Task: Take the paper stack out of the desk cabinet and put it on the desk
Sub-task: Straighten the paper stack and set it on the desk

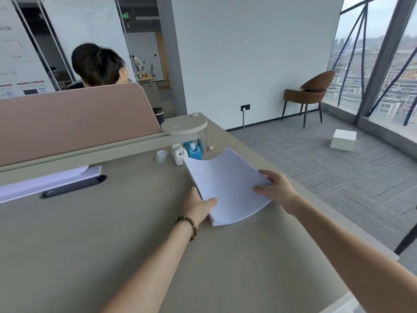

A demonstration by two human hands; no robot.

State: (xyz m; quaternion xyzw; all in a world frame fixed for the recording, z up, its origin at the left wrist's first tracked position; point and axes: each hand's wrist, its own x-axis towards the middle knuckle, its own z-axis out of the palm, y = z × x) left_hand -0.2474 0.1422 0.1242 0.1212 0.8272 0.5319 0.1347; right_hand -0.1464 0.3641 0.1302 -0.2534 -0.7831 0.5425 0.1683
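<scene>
Your two forearms reach in from the near edge of the head view, the left one wearing a bead bracelet (pixel 188 225), and both hands meet on the paper stack (pixel 228 185) over the far right part of the table (pixel 90 233). Your left hand (pixel 198 206) clamps the stack's near left corner, thumb on top and fingers hidden underneath; your right hand (pixel 274 188) pinches the right edge, thumb on the top sheet and fingers curled round the side. Between your hands the stack sags into a shallow trough with both gripped edges raised, so it looks held just above the surface or only partly resting on it; I cannot tell which. To set it down well, lower the drooping middle first, ease both hands outward so the sheets flatten, and let go only once the whole underside is supported. Keep it short of the white tape dispenser (pixel 179 155) and the blue one (pixel 194 150) just beyond your left hand, and away from the table edge beyond your right. White, blank and thick, the stack has neatly squared edges, so the sheets may slide if tilted.
</scene>
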